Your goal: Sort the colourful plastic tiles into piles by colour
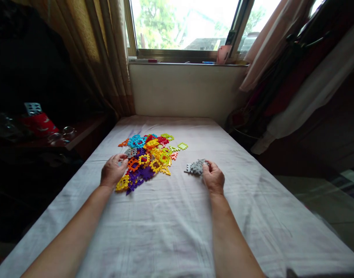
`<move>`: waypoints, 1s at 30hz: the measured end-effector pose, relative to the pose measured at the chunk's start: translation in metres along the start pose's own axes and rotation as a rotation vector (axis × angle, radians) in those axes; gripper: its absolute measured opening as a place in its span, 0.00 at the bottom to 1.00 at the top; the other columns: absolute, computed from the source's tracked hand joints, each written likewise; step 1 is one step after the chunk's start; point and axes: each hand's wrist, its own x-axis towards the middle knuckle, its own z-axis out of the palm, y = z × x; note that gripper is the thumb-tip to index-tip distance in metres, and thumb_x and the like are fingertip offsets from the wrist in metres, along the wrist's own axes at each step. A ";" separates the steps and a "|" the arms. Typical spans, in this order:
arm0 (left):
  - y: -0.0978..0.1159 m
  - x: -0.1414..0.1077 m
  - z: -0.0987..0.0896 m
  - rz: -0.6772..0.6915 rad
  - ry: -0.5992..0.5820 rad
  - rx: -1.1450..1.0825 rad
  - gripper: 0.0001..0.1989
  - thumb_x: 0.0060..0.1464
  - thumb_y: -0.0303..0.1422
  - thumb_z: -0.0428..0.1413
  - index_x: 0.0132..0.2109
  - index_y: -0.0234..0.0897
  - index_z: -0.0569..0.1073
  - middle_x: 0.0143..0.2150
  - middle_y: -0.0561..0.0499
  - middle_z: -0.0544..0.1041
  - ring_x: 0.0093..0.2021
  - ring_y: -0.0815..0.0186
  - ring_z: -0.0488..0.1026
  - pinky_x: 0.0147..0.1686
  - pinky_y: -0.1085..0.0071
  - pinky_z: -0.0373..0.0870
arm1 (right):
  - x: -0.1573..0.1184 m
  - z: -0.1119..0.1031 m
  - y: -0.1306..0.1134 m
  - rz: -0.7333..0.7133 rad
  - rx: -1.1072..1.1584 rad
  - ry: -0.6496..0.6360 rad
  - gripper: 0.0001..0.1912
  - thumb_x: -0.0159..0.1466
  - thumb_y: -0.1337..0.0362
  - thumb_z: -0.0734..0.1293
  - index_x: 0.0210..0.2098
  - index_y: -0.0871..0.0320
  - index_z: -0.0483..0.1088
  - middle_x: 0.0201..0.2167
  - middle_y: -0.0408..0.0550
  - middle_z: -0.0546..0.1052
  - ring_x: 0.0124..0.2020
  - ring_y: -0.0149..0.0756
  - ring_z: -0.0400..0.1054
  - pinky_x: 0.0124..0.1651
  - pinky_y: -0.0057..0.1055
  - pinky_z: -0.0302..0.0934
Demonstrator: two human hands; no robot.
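A heap of colourful plastic interlocking building pieces (149, 158) lies on the sheet, in yellow, orange, purple, blue, red and green. My left hand (114, 170) is at the heap's left edge, thumb and fingers apart. Its fingertips reach a grey interlocking piece (132, 152); whether they touch it is hard to tell. To the right, apart from the heap, sits a small cluster of grey interlocking pieces (196, 167). My right hand (214, 178) is closed on the right side of this cluster, thumb in front. The far fingers are partly hidden.
A pale sheet (165, 224) covers the flat surface. Beyond it stand a low wall (182, 88) and a window. A dark side table on the left bears glasses (62, 135) and a red container (43, 124). Clothes (298, 96) hang at the right.
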 end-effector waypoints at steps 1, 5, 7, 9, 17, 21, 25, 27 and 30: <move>-0.014 0.005 -0.002 -0.025 -0.019 0.083 0.20 0.54 0.41 0.52 0.51 0.37 0.75 0.53 0.41 0.77 0.53 0.53 0.74 0.53 0.61 0.69 | 0.001 0.001 0.003 0.006 -0.020 0.005 0.25 0.56 0.49 0.60 0.41 0.56 0.79 0.24 0.46 0.77 0.26 0.38 0.67 0.31 0.31 0.59; -0.056 0.007 -0.001 -0.095 -0.148 0.255 0.28 0.51 0.45 0.54 0.57 0.37 0.72 0.58 0.38 0.75 0.58 0.48 0.71 0.57 0.56 0.66 | 0.001 0.006 0.013 -0.014 -0.065 0.030 0.24 0.57 0.50 0.60 0.41 0.56 0.79 0.28 0.48 0.77 0.29 0.38 0.67 0.34 0.32 0.61; -0.066 0.002 0.002 -0.076 -0.149 0.262 0.26 0.52 0.45 0.53 0.56 0.39 0.72 0.56 0.40 0.76 0.56 0.50 0.73 0.56 0.57 0.67 | 0.001 0.008 0.016 -0.020 -0.094 0.054 0.24 0.57 0.52 0.60 0.43 0.57 0.79 0.32 0.50 0.77 0.31 0.38 0.68 0.37 0.33 0.62; -0.070 -0.002 0.004 -0.062 -0.117 0.237 0.25 0.52 0.44 0.53 0.55 0.40 0.72 0.54 0.41 0.77 0.55 0.51 0.73 0.56 0.59 0.67 | 0.001 0.007 0.016 -0.007 -0.110 0.071 0.24 0.57 0.53 0.61 0.45 0.58 0.78 0.36 0.52 0.76 0.31 0.37 0.68 0.39 0.34 0.63; -0.042 -0.023 0.001 -0.032 0.117 -0.080 0.30 0.55 0.49 0.52 0.60 0.39 0.66 0.55 0.43 0.77 0.55 0.55 0.74 0.55 0.62 0.69 | -0.004 0.002 -0.002 -0.079 -0.044 0.139 0.19 0.58 0.57 0.59 0.38 0.58 0.78 0.36 0.53 0.76 0.33 0.39 0.69 0.41 0.35 0.64; 0.001 -0.043 0.014 0.294 0.079 -0.150 0.28 0.57 0.47 0.54 0.61 0.42 0.65 0.57 0.45 0.76 0.56 0.55 0.72 0.61 0.58 0.65 | -0.023 0.011 -0.021 -0.302 0.051 0.041 0.19 0.62 0.55 0.57 0.35 0.57 0.78 0.34 0.52 0.78 0.35 0.39 0.71 0.44 0.35 0.65; 0.037 -0.060 0.033 0.522 0.005 -0.158 0.28 0.56 0.46 0.57 0.61 0.42 0.67 0.58 0.44 0.75 0.59 0.55 0.70 0.64 0.55 0.60 | -0.049 0.021 -0.041 -0.431 0.153 -0.183 0.19 0.64 0.53 0.59 0.38 0.56 0.78 0.34 0.50 0.81 0.31 0.36 0.72 0.42 0.32 0.67; 0.046 -0.065 0.040 0.579 -0.029 -0.146 0.27 0.57 0.45 0.57 0.62 0.43 0.67 0.58 0.44 0.75 0.60 0.55 0.70 0.66 0.53 0.57 | -0.058 0.024 -0.047 -0.455 0.202 -0.284 0.17 0.64 0.53 0.61 0.40 0.55 0.78 0.34 0.49 0.81 0.30 0.34 0.72 0.41 0.31 0.68; 0.051 -0.071 0.047 0.653 -0.037 -0.129 0.28 0.58 0.43 0.57 0.63 0.43 0.66 0.58 0.44 0.76 0.59 0.55 0.71 0.66 0.51 0.55 | -0.065 0.027 -0.052 -0.452 0.246 -0.394 0.16 0.63 0.54 0.64 0.44 0.54 0.77 0.33 0.46 0.82 0.28 0.32 0.72 0.39 0.29 0.68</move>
